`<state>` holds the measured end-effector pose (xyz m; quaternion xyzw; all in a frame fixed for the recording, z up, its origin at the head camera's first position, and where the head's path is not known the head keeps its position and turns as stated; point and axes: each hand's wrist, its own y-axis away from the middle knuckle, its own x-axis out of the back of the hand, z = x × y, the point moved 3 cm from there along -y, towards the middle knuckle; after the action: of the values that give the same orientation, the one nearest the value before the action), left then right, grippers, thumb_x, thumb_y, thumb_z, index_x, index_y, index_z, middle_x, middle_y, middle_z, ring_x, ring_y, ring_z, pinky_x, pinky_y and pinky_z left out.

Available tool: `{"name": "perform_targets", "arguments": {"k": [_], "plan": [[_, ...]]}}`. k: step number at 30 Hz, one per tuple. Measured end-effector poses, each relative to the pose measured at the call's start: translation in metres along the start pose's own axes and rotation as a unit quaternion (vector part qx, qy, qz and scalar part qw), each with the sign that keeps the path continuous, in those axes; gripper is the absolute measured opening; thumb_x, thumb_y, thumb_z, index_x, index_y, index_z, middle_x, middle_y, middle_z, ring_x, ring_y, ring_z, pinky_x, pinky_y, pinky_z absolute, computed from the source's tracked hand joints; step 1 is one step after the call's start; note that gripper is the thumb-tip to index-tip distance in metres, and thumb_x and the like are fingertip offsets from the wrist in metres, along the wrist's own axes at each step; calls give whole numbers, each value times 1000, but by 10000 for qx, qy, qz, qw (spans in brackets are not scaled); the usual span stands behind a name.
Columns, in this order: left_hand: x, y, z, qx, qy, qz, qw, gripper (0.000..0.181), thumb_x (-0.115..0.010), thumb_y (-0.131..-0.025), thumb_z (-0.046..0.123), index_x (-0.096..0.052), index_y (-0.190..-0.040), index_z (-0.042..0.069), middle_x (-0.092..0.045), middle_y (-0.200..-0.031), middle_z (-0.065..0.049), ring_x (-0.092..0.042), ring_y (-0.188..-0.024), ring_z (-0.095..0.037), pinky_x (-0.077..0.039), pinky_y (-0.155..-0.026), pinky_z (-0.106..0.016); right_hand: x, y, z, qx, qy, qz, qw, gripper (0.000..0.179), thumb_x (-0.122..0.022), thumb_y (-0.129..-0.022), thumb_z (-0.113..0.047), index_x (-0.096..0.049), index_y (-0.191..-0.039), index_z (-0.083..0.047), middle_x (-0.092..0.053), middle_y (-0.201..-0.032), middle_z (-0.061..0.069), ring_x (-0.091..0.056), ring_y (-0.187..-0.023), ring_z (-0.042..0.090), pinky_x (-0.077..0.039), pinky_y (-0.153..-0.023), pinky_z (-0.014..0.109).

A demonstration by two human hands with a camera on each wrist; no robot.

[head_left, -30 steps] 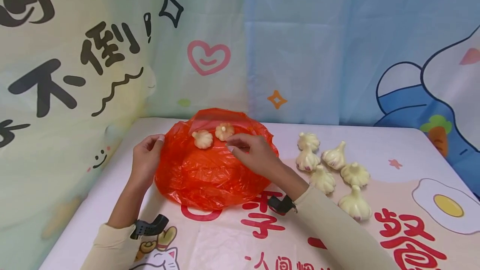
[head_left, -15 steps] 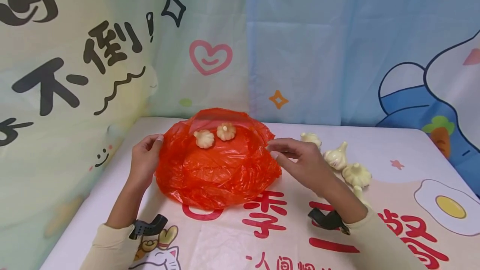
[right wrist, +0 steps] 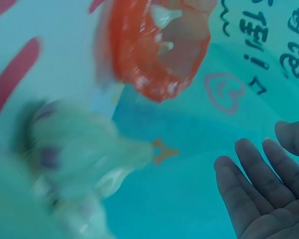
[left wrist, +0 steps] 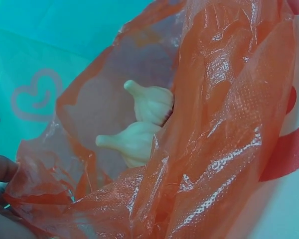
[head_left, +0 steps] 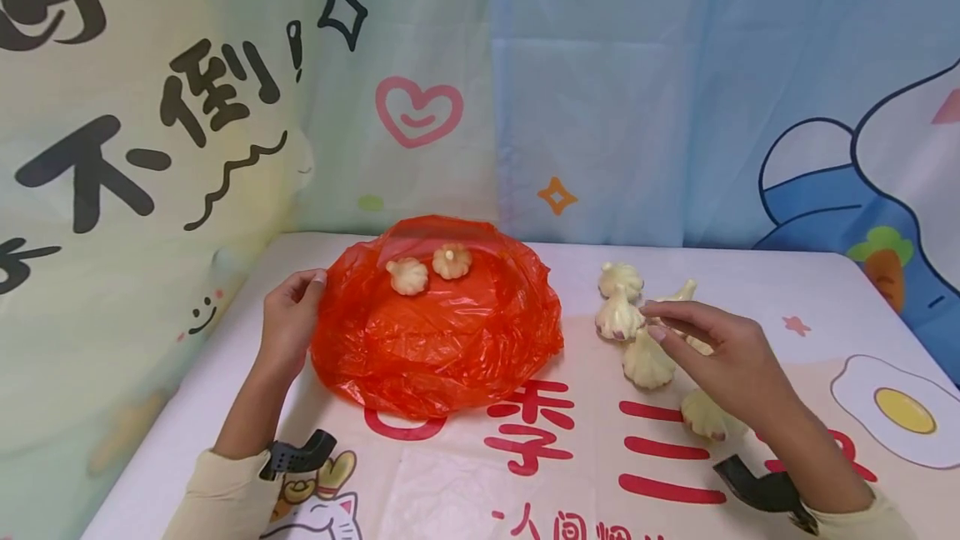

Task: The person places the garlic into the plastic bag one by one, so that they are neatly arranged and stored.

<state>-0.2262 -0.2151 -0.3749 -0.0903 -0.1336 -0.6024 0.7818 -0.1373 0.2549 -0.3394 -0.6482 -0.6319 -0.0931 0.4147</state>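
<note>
A red plastic bag (head_left: pixel 450 357) lies spread on the table with its mouth open toward the back. Two garlic bulbs sit in it: one at the left (head_left: pixel 407 277), another just beside it (head_left: pixel 452 261). My left hand (head_left: pixel 288 315) pinches the bag's left rim, and the left wrist view shows the bag wall (left wrist: pixel 214 149) close up. Over the group of garlic bulbs at the right, my right hand (head_left: pixel 723 357) hovers with nothing in it, fingers extended. Its fingertips overlap a bulb (head_left: pixel 619 317) in the head view. The hand and forearm partly hide other bulbs.
Nearby lie more garlic bulbs, including one at the back (head_left: pixel 621 278), one in front (head_left: pixel 649 361) and one under the forearm (head_left: pixel 703 417). A printed cloth (head_left: pixel 585 140) hangs behind the table. The tabletop (head_left: pixel 540 473) carries printed lettering and drawings.
My right hand has moved right, from above the bag's mouth past its right rim to the loose garlic bulbs. My left hand has stayed at the bag's rim.
</note>
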Motion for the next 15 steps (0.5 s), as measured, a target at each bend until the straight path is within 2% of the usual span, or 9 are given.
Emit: {"name": "perform_targets", "arguments": {"k": [2, 3, 6, 9, 12, 15], "plan": [[1, 1, 0, -3, -19, 6, 10000, 43, -44, -104, 36, -58, -128, 3, -55, -119, -12, -50, -102, -22, -48, -83, -18, 7, 8, 6, -125, 156, -20, 9998, 32, -73, -87, -8, -68, -118, -7, -68, -113, 10, -51, -104, -16, -40, -81, 5], [1, 1, 0, -1, -19, 12, 10000, 43, -44, -104, 36, -58, -128, 3, -55, -119, -12, -50, -102, -22, -48, -84, -18, 10, 12, 9, -230, 224, -53, 9995, 32, -74, -87, -10, -68, -119, -7, -68, -114, 11, -52, -105, -13, -40, -80, 5], [0, 2, 0, 17, 14, 15, 10000, 42, -44, -104, 34, -58, -128, 3, -55, -119, -12, -50, -102, -22, -48, -84, -18, 19, 24, 21, -700, 434, -197, 9964, 33, -72, -90, -17, -67, -121, -10, -67, -116, 14, -61, -110, 9, -41, -76, 4], [-1, 3, -1, 48, 19, -19, 10000, 42, -44, -104, 34, -57, -129, 4, -55, -120, -12, -50, -103, -22, -48, -86, -20, 23, 37, 35, -1246, 561, -380, 9899, 38, -70, -92, -27, -64, -125, -9, -64, -121, 17, -59, -110, 38, -44, -72, 6], [-1, 3, 0, 36, -43, -30, 10000, 42, -44, -104, 35, -57, -129, 4, -55, -120, -12, -50, -103, -22, -48, -87, -21, 21, 46, 45, -1558, 570, -482, 9850, 43, -69, -92, -31, -63, -127, -8, -61, -124, 19, -56, -113, 44, -46, -70, 8], [-2, 2, 2, -32, -59, -10, 10000, 43, -44, -104, 36, -58, -128, 4, -55, -118, -11, -49, -102, -21, -47, -86, -20, 20, 51, 50, -1667, 608, -437, 9832, 45, -69, -91, -32, -62, -128, -8, -60, -126, 20, -55, -114, 46, -45, -70, 7]]}}
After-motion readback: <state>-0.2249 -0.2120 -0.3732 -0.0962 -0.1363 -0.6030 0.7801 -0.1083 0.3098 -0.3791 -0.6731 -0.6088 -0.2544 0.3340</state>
